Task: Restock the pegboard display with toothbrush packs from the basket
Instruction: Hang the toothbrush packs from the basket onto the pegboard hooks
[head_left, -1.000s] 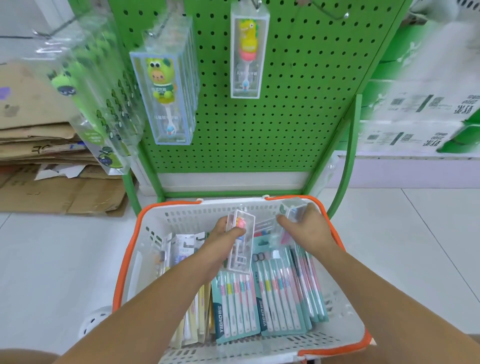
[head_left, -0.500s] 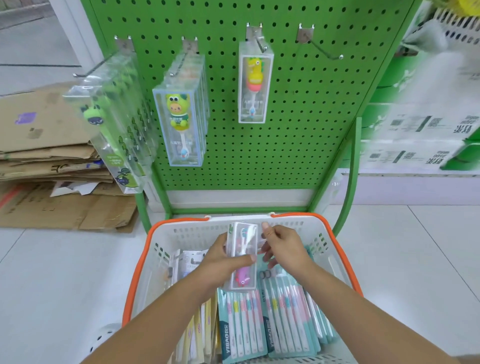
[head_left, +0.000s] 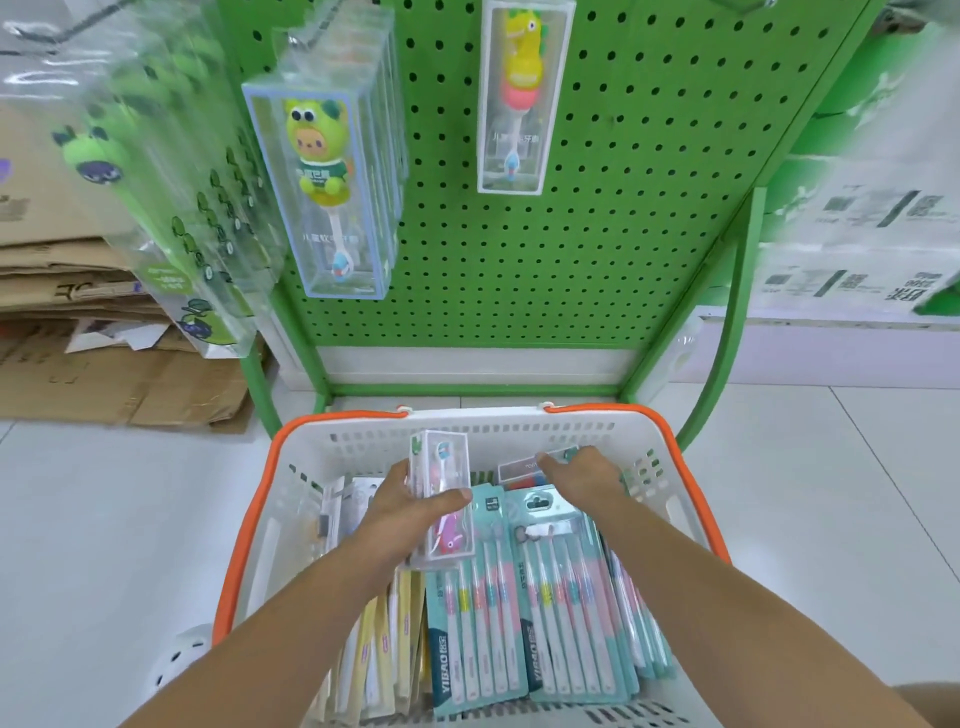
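My left hand (head_left: 410, 512) grips a clear box pack with a pink toothbrush (head_left: 444, 499), held upright over the white basket with the orange rim (head_left: 249, 519). My right hand (head_left: 584, 478) reaches deep into the basket's far right part, fingers curled on another clear box pack (head_left: 524, 465) lying there. Teal multi-brush packs (head_left: 483, 623) and yellowish packs (head_left: 374, 649) lie flat in the basket. Above stands the green pegboard (head_left: 649, 182), with a yellow-figure pack (head_left: 522, 98), a row of green-figure packs (head_left: 332, 171) and a blurred row of packs at the left (head_left: 156, 182).
Flattened cardboard (head_left: 78, 322) is stacked on the floor at the left. White and green cartons (head_left: 857, 234) sit at the right behind the display's green frame (head_left: 732, 312). White floor tiles surround the basket.
My right hand left the pink-brush pack and went back into the basket's far right part, onto another clear pack. My left hand keeps holding the pink-brush pack.
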